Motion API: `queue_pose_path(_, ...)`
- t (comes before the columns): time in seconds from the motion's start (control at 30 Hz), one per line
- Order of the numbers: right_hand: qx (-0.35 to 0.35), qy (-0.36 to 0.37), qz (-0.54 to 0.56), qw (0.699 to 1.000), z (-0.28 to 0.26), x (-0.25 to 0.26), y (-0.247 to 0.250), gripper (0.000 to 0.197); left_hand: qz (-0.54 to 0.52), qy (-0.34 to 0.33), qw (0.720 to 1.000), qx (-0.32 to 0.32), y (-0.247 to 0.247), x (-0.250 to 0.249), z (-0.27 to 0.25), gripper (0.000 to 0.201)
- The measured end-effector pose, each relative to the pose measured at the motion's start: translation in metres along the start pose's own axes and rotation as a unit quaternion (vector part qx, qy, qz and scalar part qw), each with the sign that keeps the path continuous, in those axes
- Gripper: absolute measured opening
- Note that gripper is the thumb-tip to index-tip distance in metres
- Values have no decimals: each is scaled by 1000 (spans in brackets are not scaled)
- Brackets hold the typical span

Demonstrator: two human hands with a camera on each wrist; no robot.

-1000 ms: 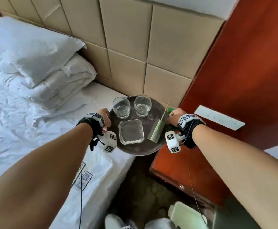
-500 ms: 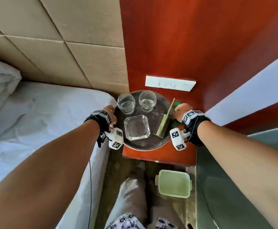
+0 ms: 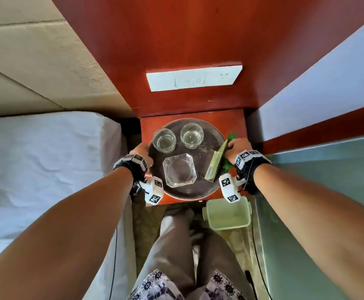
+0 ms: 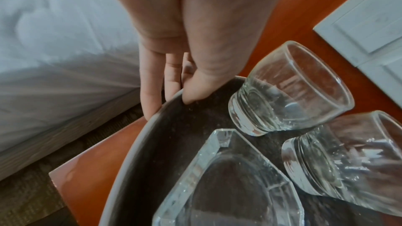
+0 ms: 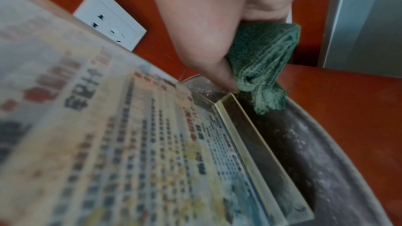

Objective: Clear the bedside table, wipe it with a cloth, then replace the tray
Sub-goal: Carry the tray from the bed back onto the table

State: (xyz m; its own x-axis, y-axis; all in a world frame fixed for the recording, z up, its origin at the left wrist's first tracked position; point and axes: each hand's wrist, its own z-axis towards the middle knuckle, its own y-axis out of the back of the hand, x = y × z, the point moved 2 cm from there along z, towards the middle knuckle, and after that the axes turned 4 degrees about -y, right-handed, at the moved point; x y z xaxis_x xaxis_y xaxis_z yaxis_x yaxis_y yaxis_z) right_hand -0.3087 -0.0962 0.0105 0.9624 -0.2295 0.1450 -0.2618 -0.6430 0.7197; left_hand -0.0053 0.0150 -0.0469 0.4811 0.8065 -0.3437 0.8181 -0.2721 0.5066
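We see the round dark tray (image 3: 207, 135) over the red bedside table (image 3: 235, 122), filling most of its top; whether it rests or hangs just above, we cannot tell. A bare strip of table shows behind the tray, under the white switch panel (image 3: 194, 79). Bed (image 3: 42, 161) left of the tray, grey surface (image 3: 319, 169) right, a pale green bin (image 3: 227, 215) on the floor in front. Left hand (image 3: 141, 153) pinches the tray's left rim, thumb inside, fingers outside. Right hand (image 3: 238, 148) grips the right rim with a green cloth (image 5: 263, 61) bunched under its fingers. On the tray: two empty glasses (image 3: 163, 140) (image 3: 191, 135) at the back, a glass ashtray (image 3: 180, 169) in front, a leaning card stand (image 3: 215, 163) at right.
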Motion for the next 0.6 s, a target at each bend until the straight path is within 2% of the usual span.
queue_pose_path(0.1, -5, -20, 13, 1000, 26, -10, -21, 35, -8, 0, 1000, -10, -12, -6, 19, 35)
queue_pose_path(0.23, -19, -36, 16, 999, 58, -14, -41, 32, -3, 5, 1000, -27, -25, -12, 49, 35)
queue_pose_path(0.37, -10, -70, 35, 997, 90, -9, -56, 15, 24, 1, 998, -54, -31, -20, 64, 34)
queue_pose_path(0.43, -7, -99, 52, 994, 112, -11, -68, 39, 26, 10, 998, -64, -34, -18, 77, 35)
queue_pose_path(0.47, -8, -106, 55, 993, 122, -12, -74, 43, 30, 12, 997, -66, -35, -15, 83, 34)
queue_pose_path(0.6, -5, -104, 30, 994, 119, 6, -71, 33, 35, 22, 997, -65, -39, -9, 102, 32)
